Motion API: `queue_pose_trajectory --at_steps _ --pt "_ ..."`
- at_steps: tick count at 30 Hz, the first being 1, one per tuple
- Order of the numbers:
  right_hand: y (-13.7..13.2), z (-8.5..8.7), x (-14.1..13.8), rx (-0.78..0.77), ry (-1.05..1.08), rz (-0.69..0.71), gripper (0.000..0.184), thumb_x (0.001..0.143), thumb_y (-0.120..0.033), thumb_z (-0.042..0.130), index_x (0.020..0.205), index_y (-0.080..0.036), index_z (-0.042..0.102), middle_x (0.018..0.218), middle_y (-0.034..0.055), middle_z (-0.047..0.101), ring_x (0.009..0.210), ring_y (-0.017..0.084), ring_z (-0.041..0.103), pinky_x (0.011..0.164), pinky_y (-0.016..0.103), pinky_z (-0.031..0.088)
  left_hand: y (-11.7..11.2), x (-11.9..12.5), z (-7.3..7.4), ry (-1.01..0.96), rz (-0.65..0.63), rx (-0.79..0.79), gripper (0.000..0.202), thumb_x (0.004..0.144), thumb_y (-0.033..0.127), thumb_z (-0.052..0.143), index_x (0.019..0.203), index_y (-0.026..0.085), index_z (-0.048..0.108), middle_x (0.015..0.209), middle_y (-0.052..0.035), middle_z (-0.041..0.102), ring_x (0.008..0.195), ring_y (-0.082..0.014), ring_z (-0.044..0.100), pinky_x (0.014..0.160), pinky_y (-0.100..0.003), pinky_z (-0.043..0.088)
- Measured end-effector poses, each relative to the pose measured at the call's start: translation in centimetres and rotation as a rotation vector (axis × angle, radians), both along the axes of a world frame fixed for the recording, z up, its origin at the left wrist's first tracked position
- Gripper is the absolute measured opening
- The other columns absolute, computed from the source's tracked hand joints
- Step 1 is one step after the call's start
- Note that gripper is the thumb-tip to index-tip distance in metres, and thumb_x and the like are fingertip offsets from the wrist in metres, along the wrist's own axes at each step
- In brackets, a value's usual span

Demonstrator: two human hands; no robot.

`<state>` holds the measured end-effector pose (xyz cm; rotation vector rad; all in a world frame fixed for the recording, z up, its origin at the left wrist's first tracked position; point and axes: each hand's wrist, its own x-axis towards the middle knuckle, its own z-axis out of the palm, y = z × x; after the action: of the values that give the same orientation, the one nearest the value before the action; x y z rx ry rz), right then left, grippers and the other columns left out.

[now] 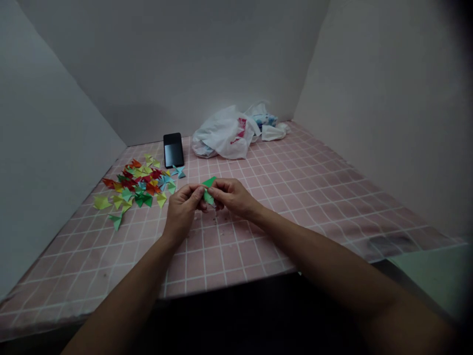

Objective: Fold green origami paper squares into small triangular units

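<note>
Between my hands is a small piece of light green folded paper (pixel 209 197), partly hidden by the fingers. My left hand (pixel 185 199) pinches its left side with thumb and fingertips. On the other side, my right hand (pixel 232 196) grips it with bent fingers. Just behind the fingertips shows a darker green piece of paper (pixel 209 181); whether it is held or lies on the table I cannot tell. To the left lies a loose pile of folded paper figures (pixel 142 173) in red, orange, yellow, green and blue.
A pink checked tablecloth (pixel 288 192) covers the table. A black phone (pixel 173 150) lies behind the pile. Further back sit a white plastic bag (pixel 225 133) with red print and a blue-and-white packet (pixel 266 120). Pale walls (pixel 221 54) enclose the table's back and sides.
</note>
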<state>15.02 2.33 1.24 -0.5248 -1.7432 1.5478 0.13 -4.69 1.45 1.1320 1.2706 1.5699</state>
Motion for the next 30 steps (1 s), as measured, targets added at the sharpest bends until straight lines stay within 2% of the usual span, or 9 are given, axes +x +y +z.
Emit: queue_pose_trajectory --at_steps 3,6,12,16,21,25,30 --pt "0.05 0.04 -0.06 -0.012 0.021 -0.055 0.028 0.087 -0.036 0.061 0.066 -0.018 0.054 0.058 -0.0043 0.054 0.05 0.008 0.05 0.047 0.02 0.043 0.18 0.06 0.0 -0.148 -0.057 -0.069 0.03 0.071 0.041 0.085 0.079 0.016 0.071 0.059 0.0022 0.065 0.051 -0.0089 0.06 0.053 -0.02 0.053" --pt "0.07 0.07 -0.07 -0.008 0.004 -0.08 0.027 0.087 -0.034 0.06 0.067 -0.018 0.053 0.059 -0.0039 0.054 0.05 0.008 0.049 0.047 0.021 0.042 0.21 0.17 0.12 -0.173 -0.093 -0.102 0.031 0.067 0.039 0.088 0.078 0.015 0.071 0.059 0.0012 0.066 0.052 -0.0092 0.06 0.053 -0.02 0.053" --pt "-0.01 0.07 -0.09 0.083 -0.033 -0.123 0.027 0.087 -0.035 0.058 0.066 -0.019 0.051 0.061 -0.0036 0.053 0.052 0.009 0.05 0.049 0.022 0.04 0.07 0.19 0.29 -0.153 -0.09 -0.084 0.028 0.067 0.036 0.088 0.073 0.016 0.069 0.058 0.0018 0.064 0.051 -0.0086 0.058 0.052 -0.019 0.052" --pt "-0.1 -0.16 -0.12 0.204 -0.056 -0.168 0.028 0.088 -0.033 0.055 0.065 -0.019 0.05 0.061 -0.0024 0.054 0.056 0.01 0.052 0.054 0.023 0.039 0.06 -0.03 0.12 -0.074 -0.085 -0.046 0.025 0.07 0.034 0.085 0.073 0.015 0.069 0.062 0.0018 0.064 0.052 -0.008 0.057 0.05 -0.019 0.049" --pt "-0.23 -0.29 -0.13 0.26 -0.08 -0.206 0.028 0.089 -0.032 0.054 0.065 -0.019 0.049 0.062 -0.0022 0.054 0.059 0.01 0.05 0.055 0.023 0.038 0.05 -0.14 -0.01 -0.002 -0.067 -0.013 0.021 0.074 0.032 0.082 0.073 0.015 0.069 0.062 0.0027 0.062 0.052 -0.0078 0.056 0.051 -0.018 0.048" --pt "-0.09 0.0 0.06 0.239 -0.073 -0.154 0.028 0.088 -0.031 0.055 0.063 -0.019 0.048 0.061 -0.0023 0.053 0.057 0.01 0.05 0.053 0.021 0.039 0.1 -0.17 0.02 0.027 -0.057 -0.011 0.021 0.073 0.033 0.082 0.075 0.015 0.071 0.066 0.0021 0.063 0.051 -0.0072 0.054 0.048 -0.019 0.046" --pt "0.54 0.48 0.62 0.067 -0.063 0.045 0.025 0.086 -0.029 0.057 0.065 -0.017 0.053 0.056 -0.0044 0.053 0.048 0.008 0.05 0.047 0.019 0.041 0.09 -0.43 0.61 0.032 -0.15 -0.086 0.026 0.07 0.037 0.084 0.072 0.014 0.072 0.062 0.0016 0.061 0.049 -0.007 0.051 0.045 -0.019 0.043"
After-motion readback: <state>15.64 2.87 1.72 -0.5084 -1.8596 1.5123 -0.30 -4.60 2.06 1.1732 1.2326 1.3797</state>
